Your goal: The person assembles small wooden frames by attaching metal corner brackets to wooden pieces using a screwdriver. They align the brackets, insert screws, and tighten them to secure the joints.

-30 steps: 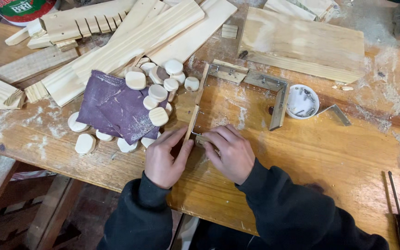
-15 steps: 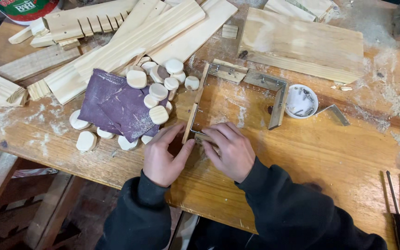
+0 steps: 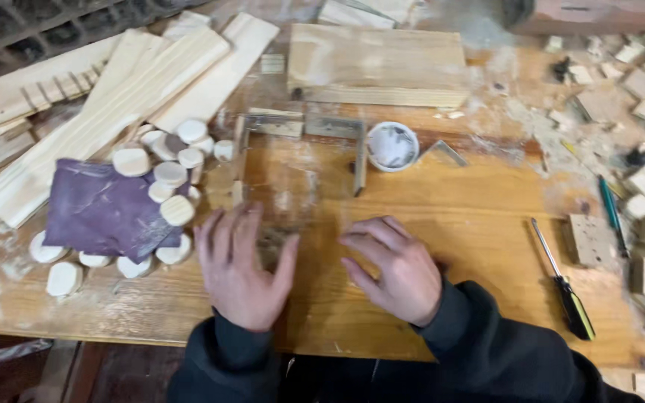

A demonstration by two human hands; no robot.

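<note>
Left hand [image 3: 242, 267] flat, right hand [image 3: 396, 266] curled (empty).

Left hand [image 3: 242, 270]: flat on the workbench [image 3: 457, 216], fingers spread, palm down, holding nothing that shows.
Right hand [image 3: 396, 267]: just right of the left, fingers loosely curled, resting on the bench top.
Purple sandpaper sheet [image 3: 98, 213]: left of the left hand, ringed by round wooden discs [image 3: 177, 210].
Metal square [image 3: 337, 134]: farther off, beyond the hands.
White round cup [image 3: 392, 145]: touching the square's right side.
Screwdriver [image 3: 565, 287]: right of the right hand, well apart.
Planks [image 3: 113, 112]: far left, stacked slantwise.
</note>
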